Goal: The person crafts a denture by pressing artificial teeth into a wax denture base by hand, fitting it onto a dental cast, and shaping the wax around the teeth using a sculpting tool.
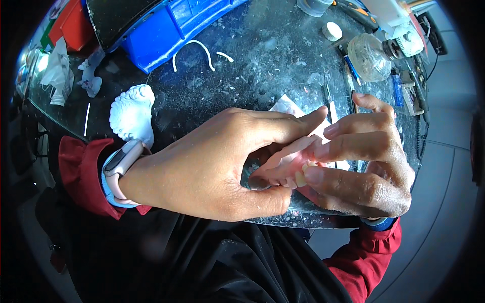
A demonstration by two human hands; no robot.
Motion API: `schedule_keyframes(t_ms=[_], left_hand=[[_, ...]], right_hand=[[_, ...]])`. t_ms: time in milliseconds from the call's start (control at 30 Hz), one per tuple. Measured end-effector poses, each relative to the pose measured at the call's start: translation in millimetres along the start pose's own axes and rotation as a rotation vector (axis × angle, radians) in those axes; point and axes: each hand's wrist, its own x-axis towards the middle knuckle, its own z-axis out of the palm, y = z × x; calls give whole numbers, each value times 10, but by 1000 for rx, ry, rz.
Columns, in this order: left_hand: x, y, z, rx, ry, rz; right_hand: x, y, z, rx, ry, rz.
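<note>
Gripping a pink dental piece [280,164] between both hands, just off the middle of the view, toward four o'clock.
Leftmost, a white plaster tooth model [132,113] lies on the dark bench [257,60] toward ten o'clock; at eleven sits a blue bin [151,45], with a curved white strip [207,52] near its edge. The left hand [202,164], reaching in from nine o'clock, grasps the pink dental piece, thumb low and a finger stretched along the upper side. At three o'clock, the right hand [386,151] has bent digits closed on its teeth and rim. A clear glass vessel [371,65] is at two o'clock.
</note>
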Motion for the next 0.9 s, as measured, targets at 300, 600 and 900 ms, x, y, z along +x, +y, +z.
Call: schedule_keyframes(t_ms=[300,600,900], left_hand=[[10,27,11,-241,329,-10],[70,40,-26,-175,536,-25],[-18,61,-16,-222,298,-24]], right_hand=[[29,33,-236,-128,131,176],[-45,162,-150,-73,-295,392],[-164,209,61,9,-313,227]])
